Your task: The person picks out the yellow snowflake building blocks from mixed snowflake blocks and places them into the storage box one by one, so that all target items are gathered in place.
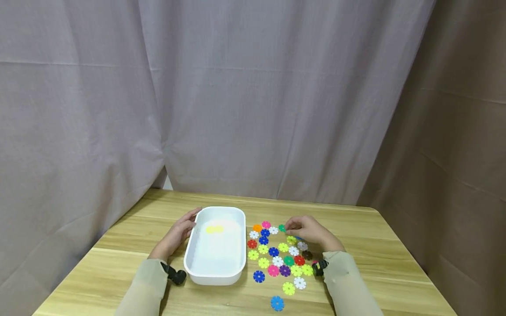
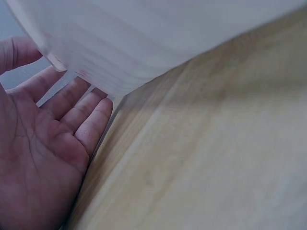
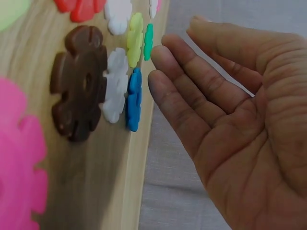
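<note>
One table (image 1: 395, 272) carries a white tray (image 1: 215, 279), pointing lengthwise away; it stands between the left hand (image 1: 178, 233) — loosely extended, only touching its wall — and the round green disc (image 1: 282, 228). The right hand (image 1: 310, 229), half bent and seemingly empty, is nearer: this disc lies just left of its fingertips, a white disc (image 1: 273, 230) beside.

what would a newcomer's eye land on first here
Probably the bright scatter of flower-shaped discs on the wooden table, just right of the tray. Next, the big white tray itself, with a patch of yellow inside toward its far end. Then the right hand, fingertips down by a green disc at the scatter's far side.
</note>
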A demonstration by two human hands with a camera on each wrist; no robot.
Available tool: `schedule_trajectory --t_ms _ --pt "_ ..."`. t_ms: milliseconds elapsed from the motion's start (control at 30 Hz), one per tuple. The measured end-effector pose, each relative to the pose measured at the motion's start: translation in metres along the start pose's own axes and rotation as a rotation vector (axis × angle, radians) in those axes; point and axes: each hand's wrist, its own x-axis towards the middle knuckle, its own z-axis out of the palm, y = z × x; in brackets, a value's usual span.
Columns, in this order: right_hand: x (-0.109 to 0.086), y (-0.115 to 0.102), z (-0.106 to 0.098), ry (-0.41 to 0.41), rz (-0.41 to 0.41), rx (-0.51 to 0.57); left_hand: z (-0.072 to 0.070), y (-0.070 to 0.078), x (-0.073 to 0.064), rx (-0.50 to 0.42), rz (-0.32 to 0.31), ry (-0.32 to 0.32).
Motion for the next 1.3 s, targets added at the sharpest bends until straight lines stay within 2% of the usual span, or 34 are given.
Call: schedule_trajectory --t_ms 200,467,833,1300 --pt "-0.0029 0.0064 -0.0004 -0.025 -0.003 -0.008 0.0015 -0.0002 -0.0012 -0.006 0.008 0.001" --pt "-0.0045 0.0078 -0.0020 -0.015 -0.007 -0.018 0.0006 -0.0024 0.0008 -0.007 -0.002 0.069" --pt "-0.0077 0.0012 -0.0072 -0.026 0.008 0.000 -0.0017 -0.0004 -0.0004 -0.027 -0.007 0.057" --pt "-0.0087 0.0064 -0.0061 -0.043 0.003 -0.033 -0.0008 -0.0006 -0.0015 -0.028 -0.012 0.068"
